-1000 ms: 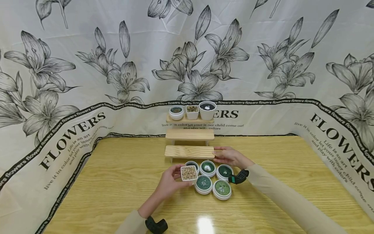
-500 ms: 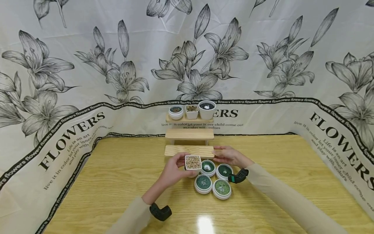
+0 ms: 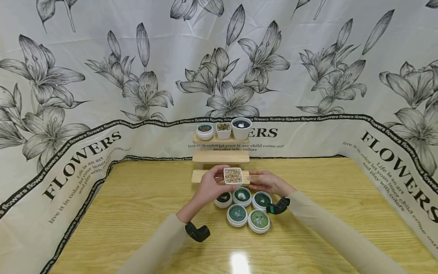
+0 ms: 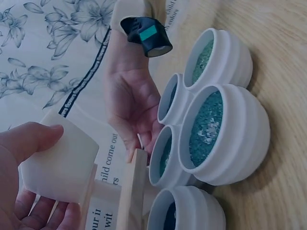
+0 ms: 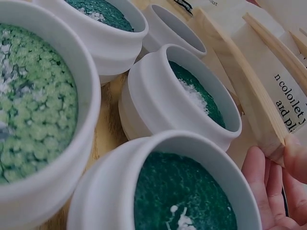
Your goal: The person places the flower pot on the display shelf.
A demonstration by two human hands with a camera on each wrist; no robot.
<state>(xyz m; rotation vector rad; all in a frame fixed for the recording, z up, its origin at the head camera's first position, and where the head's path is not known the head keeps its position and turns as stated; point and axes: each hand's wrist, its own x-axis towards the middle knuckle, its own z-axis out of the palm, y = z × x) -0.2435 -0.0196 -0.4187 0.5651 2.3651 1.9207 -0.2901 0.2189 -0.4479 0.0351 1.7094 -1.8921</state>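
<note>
A small square white pot [image 3: 233, 176] filled with beige gravel is gripped by my left hand [image 3: 209, 187], above the lowest step [image 3: 198, 176] of a wooden tiered stand. In the left wrist view the thumb lies on one wall of the pot [image 4: 62, 158] and the fingers curl beneath it. My right hand [image 3: 268, 182] pinches the right end of that lowest step. In the right wrist view thumb and fingers hold the corner of the wooden board [image 5: 266, 127]. The middle step [image 3: 221, 156] stands behind, partly hidden by nothing but the left fingertips' edge.
Several round white pots with green or dark contents, such as the light green one [image 3: 259, 220], stand grouped in front of the stand. On the top step are a round pot [image 3: 205, 132], a square pot [image 3: 224, 131] and a larger pot [image 3: 241, 129]. A flower-printed cloth [image 3: 154, 140] hangs behind.
My left hand has carried the gravel pot up and to the right, from over the round pots to over the lowest step. The right hand stays at the step's end.
</note>
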